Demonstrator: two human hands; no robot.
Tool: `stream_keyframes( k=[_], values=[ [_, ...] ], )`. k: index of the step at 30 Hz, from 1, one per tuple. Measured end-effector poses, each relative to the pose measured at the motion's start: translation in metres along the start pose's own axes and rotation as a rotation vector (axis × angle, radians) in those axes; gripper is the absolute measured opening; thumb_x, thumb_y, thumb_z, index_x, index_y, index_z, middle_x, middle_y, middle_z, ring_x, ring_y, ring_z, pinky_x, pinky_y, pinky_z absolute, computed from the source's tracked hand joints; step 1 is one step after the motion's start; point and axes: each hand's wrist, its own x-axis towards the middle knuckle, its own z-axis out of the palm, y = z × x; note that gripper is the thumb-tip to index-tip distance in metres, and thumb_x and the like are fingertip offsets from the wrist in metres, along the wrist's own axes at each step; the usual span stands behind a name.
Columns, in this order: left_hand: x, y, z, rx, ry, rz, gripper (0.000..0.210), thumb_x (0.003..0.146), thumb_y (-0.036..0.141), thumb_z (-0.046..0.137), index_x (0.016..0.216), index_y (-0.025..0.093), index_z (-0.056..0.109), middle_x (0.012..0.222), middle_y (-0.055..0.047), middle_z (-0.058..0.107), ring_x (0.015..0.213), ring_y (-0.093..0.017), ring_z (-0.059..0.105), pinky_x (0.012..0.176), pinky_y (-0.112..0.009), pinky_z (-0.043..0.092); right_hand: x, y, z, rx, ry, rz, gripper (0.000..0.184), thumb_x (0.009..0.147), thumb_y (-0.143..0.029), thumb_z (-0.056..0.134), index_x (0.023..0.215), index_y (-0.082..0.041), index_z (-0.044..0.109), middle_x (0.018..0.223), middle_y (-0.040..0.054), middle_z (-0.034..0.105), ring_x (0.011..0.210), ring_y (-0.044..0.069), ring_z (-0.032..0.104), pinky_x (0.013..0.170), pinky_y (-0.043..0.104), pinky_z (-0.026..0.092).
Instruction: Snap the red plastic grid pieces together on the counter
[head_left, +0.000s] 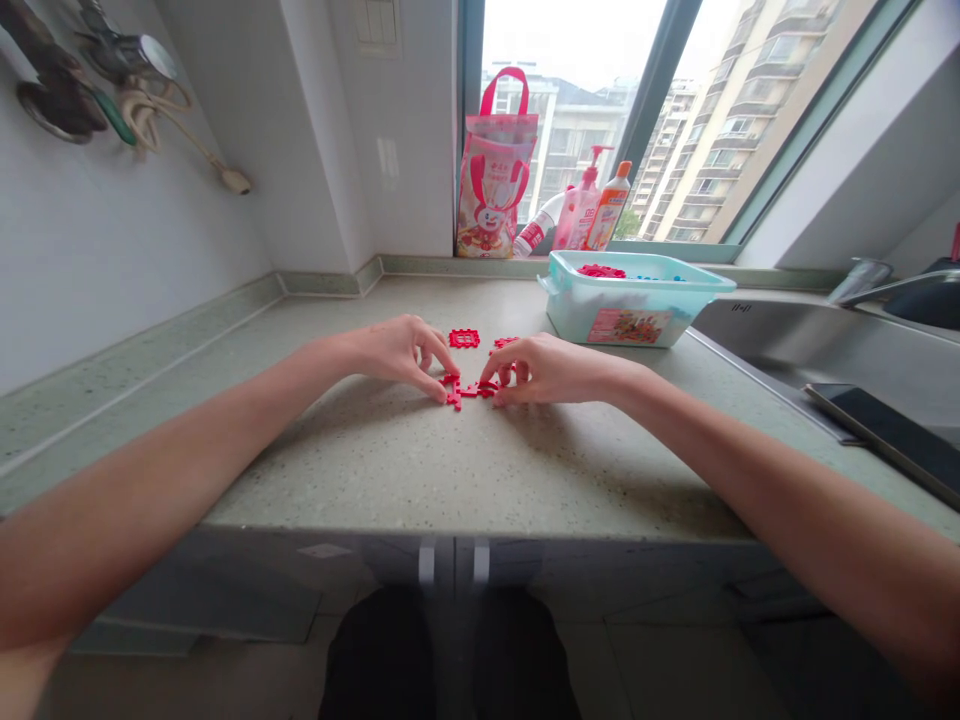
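Observation:
On the speckled countertop [450, 470], my left hand [401, 350] pinches a red notched plastic building piece [454, 392] between thumb and fingers. Opposite it, my right hand [544, 368] has its fingertips closed on another red building piece [487, 388]. The two pieces lie close together; whether they are joined I cannot tell. Just beyond my hands rests a flat red square piece [464, 339] with a toothed rim. Part of one more red piece [505, 342] shows behind my right fingers, the rest hidden.
A light blue tub [570, 310] with red and blue pieces stands at the back right. Beyond it, a pink bag [491, 190], a pump bottle [579, 215] and an orange-capped bottle [609, 210] line the window. A phone [892, 430] lies by the sink [780, 340].

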Motion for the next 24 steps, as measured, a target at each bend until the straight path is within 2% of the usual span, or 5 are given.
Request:
stream_keyframes(
  k=[5,10,14,18,24],
  values=[
    [0.0,0.001,0.0,0.013,0.014,0.0,0.031,0.075,0.044,0.09,0.102,0.029,0.087,0.097,-0.004,0.079,0.069,-0.013,0.061,0.064,-0.026,0.042,0.003,-0.001,0.005,-0.098,0.061,0.094,0.025,0.088,-0.043,0.081,0.092,-0.018,0.077,0.086,0.0048,0.077,0.07,0.016,0.064,0.066,0.028,0.042],
    [-0.001,-0.001,0.001,0.012,0.044,0.009,0.031,0.073,0.045,0.091,0.099,0.028,0.087,0.086,-0.002,0.077,0.067,-0.014,0.061,0.063,-0.027,0.042,0.002,-0.001,0.004,0.055,0.079,0.174,0.024,0.095,-0.038,0.071,0.107,-0.018,0.078,0.085,0.0039,0.077,0.062,0.014,0.065,0.062,0.027,0.045],
    [0.0,0.002,0.004,0.029,0.065,0.013,0.031,0.073,0.048,0.091,0.095,0.027,0.088,0.081,-0.002,0.076,0.066,-0.014,0.061,0.062,-0.028,0.042,0.0,0.001,0.001,0.174,-0.052,0.066,0.029,0.091,-0.029,0.074,0.119,-0.022,0.08,0.095,0.0034,0.078,0.072,0.015,0.068,0.067,0.026,0.049],
    [0.002,0.005,0.007,0.084,0.108,0.002,0.032,0.072,0.05,0.091,0.093,0.026,0.088,0.078,-0.003,0.076,0.064,-0.015,0.061,0.061,-0.028,0.041,0.002,0.001,0.005,0.073,0.029,-0.03,0.02,0.089,-0.027,0.078,0.108,-0.023,0.084,0.1,0.0052,0.077,0.082,0.017,0.068,0.078,0.029,0.05],
    [0.003,0.006,0.011,0.094,0.135,0.022,0.03,0.075,0.052,0.09,0.093,0.028,0.088,0.087,-0.004,0.08,0.07,-0.016,0.066,0.063,-0.029,0.045,0.006,0.001,0.01,0.109,0.013,-0.125,0.015,0.094,-0.026,0.072,0.1,-0.024,0.086,0.101,0.0054,0.082,0.09,0.021,0.069,0.089,0.034,0.052]
  ],
)
